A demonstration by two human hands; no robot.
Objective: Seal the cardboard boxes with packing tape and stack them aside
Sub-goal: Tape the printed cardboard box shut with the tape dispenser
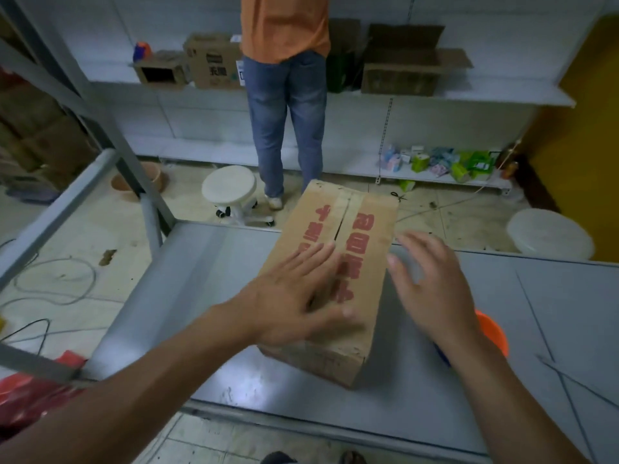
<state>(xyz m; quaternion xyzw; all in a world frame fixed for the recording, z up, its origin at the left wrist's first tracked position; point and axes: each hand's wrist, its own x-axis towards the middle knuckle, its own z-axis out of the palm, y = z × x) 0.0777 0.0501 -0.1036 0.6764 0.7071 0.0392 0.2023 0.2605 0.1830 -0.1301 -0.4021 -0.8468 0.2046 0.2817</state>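
So your cardboard box (365,229) is sitting on the grey table (234,380), long side running away from you, flaps folded down. The centre seam (345,216) has a paler strip along it that could be tape, but there's a dark slit showing partway up, so I'd say the sealing step isn't finished.

Your left hand (294,296) lies flat on the near half of the box top, fingers straight and together, pressing the flap down. Your right hand (432,283) is just off the box's right side, fingers spread and holding nothing. It's blurry, so I can't tell if it touches the cardboard.

No tape roll anywhere that I can see, so the next move probably means finding one while the left hand keeps the flaps shut.

Edges: the box's far end is right at the table's far edge, maybe over it, hard to say. I wouldn't shove it forward. There's plenty of bare table left of the box and towards you.

An orange bowl (492,333) sits right of the box, partly hidden under your wrist. Beyond the box there's a white stool (229,187) and a person (284,95) standing at the shelves. Scissors (398,195) lie on the floor off its far right corner.
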